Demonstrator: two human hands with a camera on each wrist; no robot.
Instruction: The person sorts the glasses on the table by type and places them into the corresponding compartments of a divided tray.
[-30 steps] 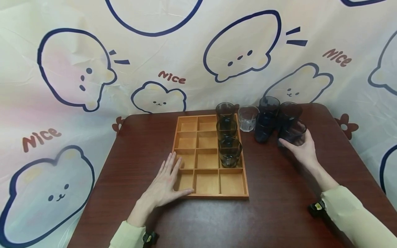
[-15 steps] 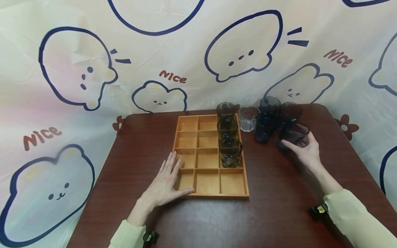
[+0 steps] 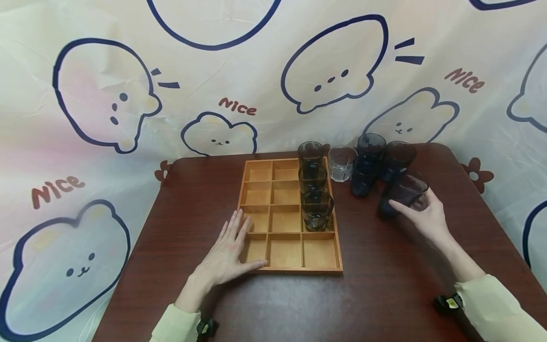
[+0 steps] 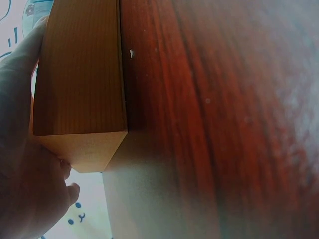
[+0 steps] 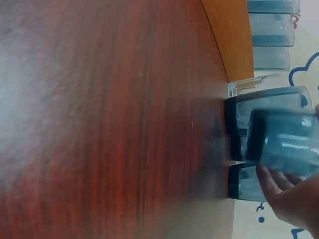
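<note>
My right hand [image 3: 425,216] grips a dark tinted drinking glass [image 3: 403,192] by its side, thumb on the near face. The glass is tilted, and the right wrist view shows its base off the table. My left hand [image 3: 224,251] rests on the left front part of a wooden compartment tray [image 3: 299,271], fingers straight and spread, thumb along the front edge. Several tinted glasses stand in the tray's right column, the nearest glass [image 3: 317,211] in the third compartment from the back. The front right compartment [image 3: 320,251] holds nothing.
Behind the held glass stand more dark glasses [image 3: 369,161], close together. A clear glass [image 3: 341,164] is just right of the tray's back corner. The brown table [image 3: 188,190] ends at a patterned cloth wall [image 3: 265,85].
My right hand has drawn the dark glass toward me, away from the other glasses, and tilted it. The left hand and the tray have stayed put.
</note>
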